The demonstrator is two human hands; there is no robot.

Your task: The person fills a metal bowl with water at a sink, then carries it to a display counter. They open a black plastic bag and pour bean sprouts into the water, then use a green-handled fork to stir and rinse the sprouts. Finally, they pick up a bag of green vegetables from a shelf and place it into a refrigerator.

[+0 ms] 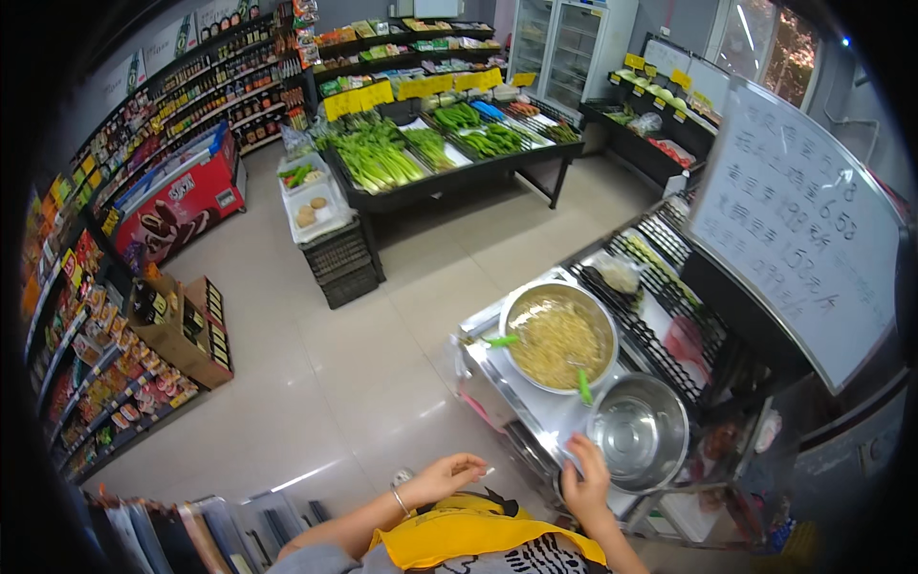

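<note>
My left hand [446, 479], a bangle on its wrist, is held in the air in front of a yellow apron [495, 538], fingers loosely curled with nothing seen in them. My right hand [588, 473] is beside the left rim of an empty metal bowl [637, 434], fingers apart; whether it touches the rim I cannot tell. Beyond that bowl stands a larger metal basin [559, 341] of yellowish sprouts in water, both on a metal table [534, 409]. One green-handled utensil [585, 387] lies at the basin's near rim and another green object [500, 341] at its left rim.
Right of the basin is a black slatted produce rack [652, 301] under a whiteboard [796, 229] with writing. Ahead are a vegetable stand [387, 197] and stacked black crates [341, 265]. Cartons of bottles [183, 330], a red chest freezer [183, 201] and snack shelves [107, 373] stand to the left.
</note>
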